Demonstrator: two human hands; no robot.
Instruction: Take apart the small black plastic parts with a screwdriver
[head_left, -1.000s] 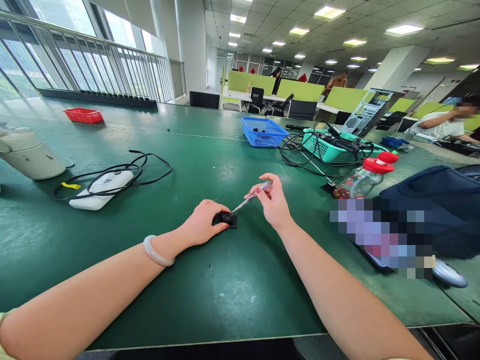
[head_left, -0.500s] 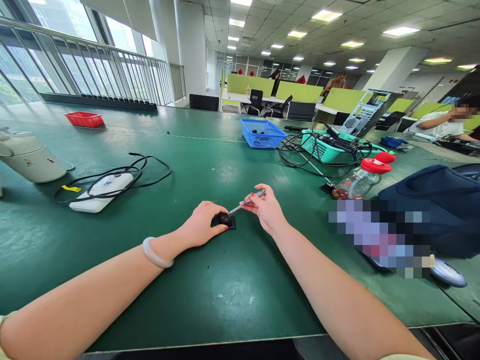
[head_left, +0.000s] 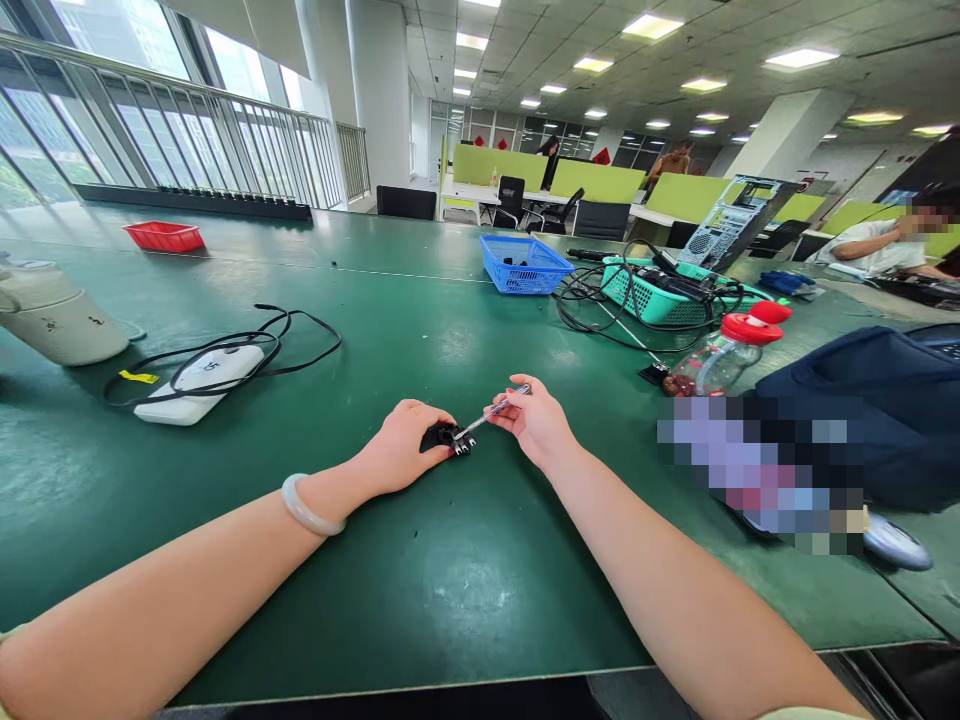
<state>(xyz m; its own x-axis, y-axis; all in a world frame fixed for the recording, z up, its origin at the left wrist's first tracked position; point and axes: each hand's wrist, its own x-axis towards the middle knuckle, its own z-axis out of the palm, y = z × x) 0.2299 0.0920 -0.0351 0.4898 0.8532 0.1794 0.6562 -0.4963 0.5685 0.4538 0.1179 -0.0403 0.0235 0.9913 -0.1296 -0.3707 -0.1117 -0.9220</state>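
My left hand [head_left: 401, 445] is closed on a small black part [head_left: 448, 438] with metal pins, held tilted against the green table [head_left: 420, 590]. My right hand [head_left: 532, 425] pinches a slim screwdriver [head_left: 495, 410] with a clear handle. Its tip touches the black part's right side. A pale bangle [head_left: 304, 507] sits on my left wrist.
A white power bank with a black cable [head_left: 202, 375] and a cream jug [head_left: 56, 320] lie to the left. A blue basket [head_left: 525, 263], a teal basket of cables [head_left: 660, 292], a red-capped bottle [head_left: 720, 355] and a dark bag [head_left: 870, 410] stand to the right. Another person [head_left: 885, 245] sits far right.
My right hand has lowered and flattened the screwdriver toward the table. The black part has tipped up under my left fingers so its pins show.
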